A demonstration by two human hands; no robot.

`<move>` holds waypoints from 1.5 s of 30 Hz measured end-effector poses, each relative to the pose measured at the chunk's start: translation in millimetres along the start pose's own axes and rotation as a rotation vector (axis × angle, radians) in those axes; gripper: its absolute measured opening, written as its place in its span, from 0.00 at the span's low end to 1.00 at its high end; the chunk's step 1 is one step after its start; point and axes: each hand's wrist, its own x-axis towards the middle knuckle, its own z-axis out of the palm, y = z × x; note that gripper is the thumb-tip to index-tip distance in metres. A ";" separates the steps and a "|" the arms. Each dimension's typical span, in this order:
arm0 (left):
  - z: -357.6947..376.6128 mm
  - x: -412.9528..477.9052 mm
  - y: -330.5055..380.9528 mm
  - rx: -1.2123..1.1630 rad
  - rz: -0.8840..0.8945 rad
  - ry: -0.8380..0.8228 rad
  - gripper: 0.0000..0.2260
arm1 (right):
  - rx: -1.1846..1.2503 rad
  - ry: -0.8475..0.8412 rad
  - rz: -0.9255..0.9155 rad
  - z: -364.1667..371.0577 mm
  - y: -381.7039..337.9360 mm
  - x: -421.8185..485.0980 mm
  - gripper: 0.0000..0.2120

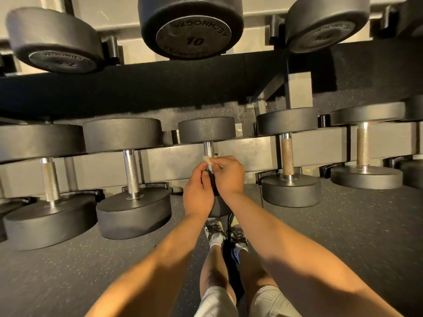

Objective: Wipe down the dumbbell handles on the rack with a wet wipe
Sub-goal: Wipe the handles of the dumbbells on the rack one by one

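A black dumbbell (206,129) lies on the lower rack tier at the centre, its knurled metal handle (208,149) running toward me. My left hand (198,191) and my right hand (226,173) meet around the near part of that handle. A small pale wet wipe (207,159) shows between the fingertips of both hands, pressed against the handle. The near head of this dumbbell is mostly hidden behind my hands.
Neighbouring dumbbells sit on the lower tier: two on the left (131,170) and two on the right (287,156) with brownish handles. The upper tier holds larger dumbbells, one marked 10 (191,26). The grey rack rail (247,154) runs across. My legs and shoes (225,236) stand on speckled rubber floor.
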 end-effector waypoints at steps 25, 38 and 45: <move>-4.4 -6.8 -20.8 0.062 -0.013 -0.102 0.17 | -0.023 -0.181 0.340 -18.4 14.2 -19.1 0.05; -2.4 -11.1 -25.8 0.109 -0.052 -0.076 0.18 | -0.054 -0.067 0.324 -4.4 4.8 -20.8 0.07; -8.7 -14.5 -17.2 -0.004 -0.057 -0.098 0.17 | -0.070 -0.093 0.323 -9.2 -8.0 -38.6 0.10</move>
